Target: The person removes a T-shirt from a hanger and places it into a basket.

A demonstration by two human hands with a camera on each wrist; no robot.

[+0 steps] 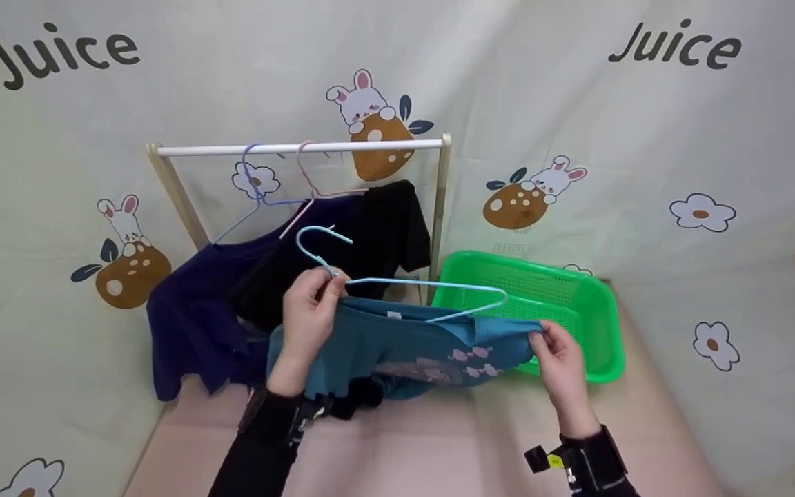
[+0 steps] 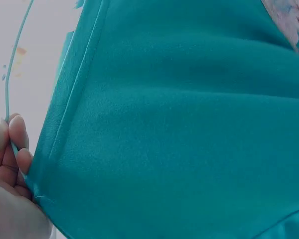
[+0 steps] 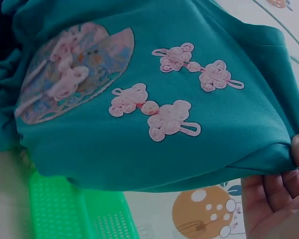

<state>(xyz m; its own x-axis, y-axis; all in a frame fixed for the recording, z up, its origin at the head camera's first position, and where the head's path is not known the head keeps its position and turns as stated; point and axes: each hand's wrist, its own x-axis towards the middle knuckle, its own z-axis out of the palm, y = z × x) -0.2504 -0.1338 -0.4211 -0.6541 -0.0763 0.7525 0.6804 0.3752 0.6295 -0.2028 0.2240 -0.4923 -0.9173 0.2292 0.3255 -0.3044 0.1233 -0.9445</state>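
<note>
The teal shirt (image 1: 397, 345) is covering part of the light blue hanger (image 1: 397, 283) between the hands, and beneath the left hand (image 1: 308, 317) it is hiding a dark garment (image 1: 352, 404) whose shape is staying unclear.

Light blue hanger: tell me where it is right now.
In the head view the light blue hanger is at centre, gripped near its hook by the left hand, partly inside the teal shirt, just left of the green basket.

A teal cotton shirt (image 1: 397, 342) with pink flower patches and a round pale print hangs stretched out above the desk. A light blue wire hanger (image 1: 397, 283) lies at its collar, hook tilted upward to the left.
</note>
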